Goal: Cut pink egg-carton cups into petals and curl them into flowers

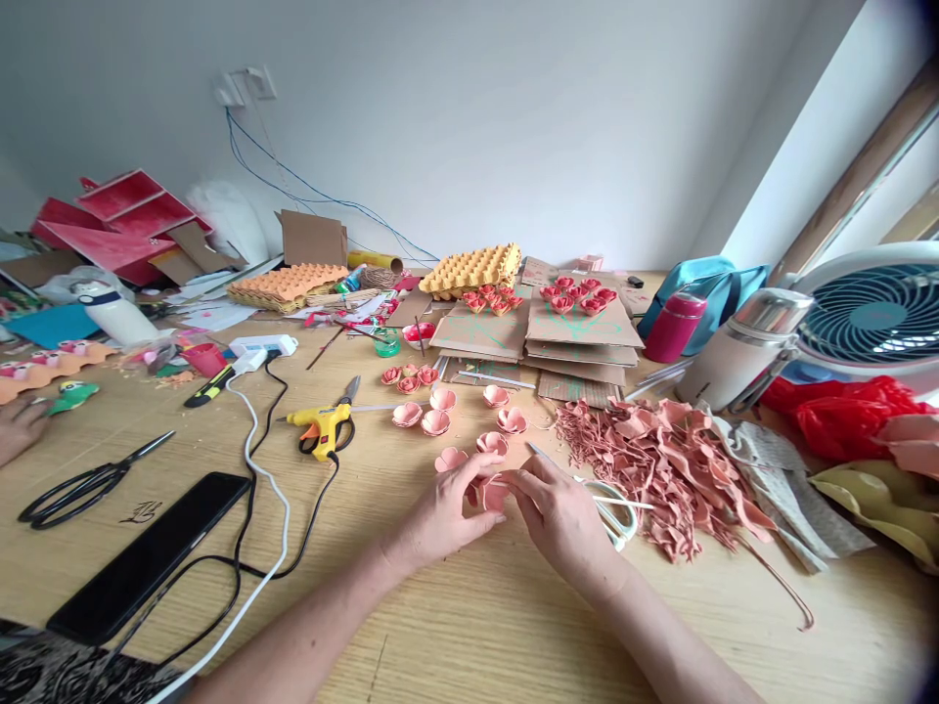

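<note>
My left hand [438, 516] holds a pink egg-carton cup [491, 495] between its thumb and fingers. Pinched in my right hand [563, 523] is a thin white stick [627, 503], its near tip at the cup's edge. White-handled scissors [627, 533] lie partly hidden behind my right hand. Just beyond my fingers stand several loose petal-edged pink cups [512, 420]. A cluster of smaller red-edged cups [408, 377] sits farther back. To the right is a heap of pink carton scraps [652, 460].
A yellow glue gun [323, 427], black scissors [95, 484], a phone [151, 557] and cables lie left. Behind are stacked cardboard pieces [480, 332] bearing red flowers and egg trays [473, 269]. A thermos [744, 352] and fan stand right. Another person's hand [22, 427] is far left.
</note>
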### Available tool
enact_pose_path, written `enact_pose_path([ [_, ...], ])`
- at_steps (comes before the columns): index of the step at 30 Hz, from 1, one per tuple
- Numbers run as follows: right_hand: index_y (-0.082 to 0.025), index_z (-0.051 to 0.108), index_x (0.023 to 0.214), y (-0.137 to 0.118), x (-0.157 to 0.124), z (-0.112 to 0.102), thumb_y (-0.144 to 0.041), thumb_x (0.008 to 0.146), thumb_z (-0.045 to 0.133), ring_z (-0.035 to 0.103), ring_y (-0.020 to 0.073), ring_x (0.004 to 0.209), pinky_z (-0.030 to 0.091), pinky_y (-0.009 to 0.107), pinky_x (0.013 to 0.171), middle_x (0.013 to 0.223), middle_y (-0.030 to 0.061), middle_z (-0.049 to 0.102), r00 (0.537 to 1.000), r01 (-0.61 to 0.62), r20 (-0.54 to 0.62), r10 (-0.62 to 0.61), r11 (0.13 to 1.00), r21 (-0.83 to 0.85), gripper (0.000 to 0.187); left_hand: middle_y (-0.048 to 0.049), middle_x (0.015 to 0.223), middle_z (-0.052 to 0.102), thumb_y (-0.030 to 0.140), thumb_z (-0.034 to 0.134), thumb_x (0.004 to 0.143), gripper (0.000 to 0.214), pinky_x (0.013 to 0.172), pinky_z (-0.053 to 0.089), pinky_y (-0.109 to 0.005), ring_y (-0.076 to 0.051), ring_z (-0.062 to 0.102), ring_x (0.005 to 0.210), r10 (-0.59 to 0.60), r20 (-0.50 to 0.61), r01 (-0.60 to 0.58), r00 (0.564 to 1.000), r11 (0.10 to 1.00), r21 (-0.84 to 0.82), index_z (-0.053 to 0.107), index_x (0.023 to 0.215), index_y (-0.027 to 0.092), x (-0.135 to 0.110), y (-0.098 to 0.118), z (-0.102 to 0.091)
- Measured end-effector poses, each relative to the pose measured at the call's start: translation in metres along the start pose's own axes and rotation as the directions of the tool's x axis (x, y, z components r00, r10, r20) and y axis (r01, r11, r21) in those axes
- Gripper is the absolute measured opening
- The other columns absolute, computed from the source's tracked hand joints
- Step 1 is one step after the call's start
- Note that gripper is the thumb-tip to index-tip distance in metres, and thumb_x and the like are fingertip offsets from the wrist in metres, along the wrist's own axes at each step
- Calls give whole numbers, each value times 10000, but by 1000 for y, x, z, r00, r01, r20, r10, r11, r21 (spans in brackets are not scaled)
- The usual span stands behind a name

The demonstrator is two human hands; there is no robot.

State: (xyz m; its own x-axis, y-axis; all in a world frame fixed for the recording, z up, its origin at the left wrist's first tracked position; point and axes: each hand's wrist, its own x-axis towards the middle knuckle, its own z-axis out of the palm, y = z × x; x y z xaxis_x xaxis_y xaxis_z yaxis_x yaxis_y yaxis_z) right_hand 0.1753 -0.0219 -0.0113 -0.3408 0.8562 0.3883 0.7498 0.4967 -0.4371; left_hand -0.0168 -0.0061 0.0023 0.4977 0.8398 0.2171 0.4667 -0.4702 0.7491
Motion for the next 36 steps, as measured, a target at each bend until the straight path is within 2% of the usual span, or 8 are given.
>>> enact_pose_path([
  [7,-222,650,966,-2,-1,2,-156,947,459,553,146,760,367,243,649,881,28,544,999,29,-32,-30,999,-43,203,-17,1020,705,167,718,750,583,781,509,-286,-149,626,802,-59,-6,58,998,993,-108,478,1277,236,0,-4,4],
  [12,-196,615,900,0,-2,5,-146,934,448,515,153,728,340,252,606,867,35,507,996,78,-31,-83,989,-128,178,-62,1082,690,187,696,786,535,847,524,-314,-166,664,880,-85,-1,82,996,963,-258,472,1271,214,0,-9,8],
  [15,-198,617,944,1,-1,6,-144,940,437,520,155,745,361,254,633,879,38,504,995,96,-31,-100,988,-119,188,-80,1142,658,204,695,794,518,868,530,-326,-179,665,935,-89,-9,81,996,944,-319,478,1264,210,1,-11,9],
  [19,-219,616,1053,2,0,6,-167,960,428,543,157,804,394,249,682,927,43,513,997,62,-33,-64,997,-51,217,-100,1220,614,197,706,784,544,902,526,-350,-209,655,1010,-86,-3,80,996,943,-324,479,1278,213,1,-13,10],
  [23,-223,624,1044,2,-1,6,-168,959,429,538,154,788,390,248,670,923,41,509,997,64,-30,-65,997,-42,219,-111,1245,612,172,707,774,576,936,511,-372,-219,645,1040,-100,11,99,995,946,-309,463,1294,213,0,-12,11],
  [30,-218,623,983,4,-1,6,-152,950,431,502,140,727,361,242,633,892,32,493,995,93,-14,-94,994,-55,206,-85,1108,658,153,708,752,555,918,506,-365,-196,648,982,-133,50,142,990,911,-388,474,1252,197,1,-7,9],
  [36,-196,609,915,3,-1,3,-148,939,437,475,158,710,347,268,630,866,45,507,977,204,-13,-211,958,-202,180,-60,987,640,224,733,747,547,878,518,-360,-188,654,920,-163,99,190,982,838,-512,473,1225,174,3,-8,6],
])
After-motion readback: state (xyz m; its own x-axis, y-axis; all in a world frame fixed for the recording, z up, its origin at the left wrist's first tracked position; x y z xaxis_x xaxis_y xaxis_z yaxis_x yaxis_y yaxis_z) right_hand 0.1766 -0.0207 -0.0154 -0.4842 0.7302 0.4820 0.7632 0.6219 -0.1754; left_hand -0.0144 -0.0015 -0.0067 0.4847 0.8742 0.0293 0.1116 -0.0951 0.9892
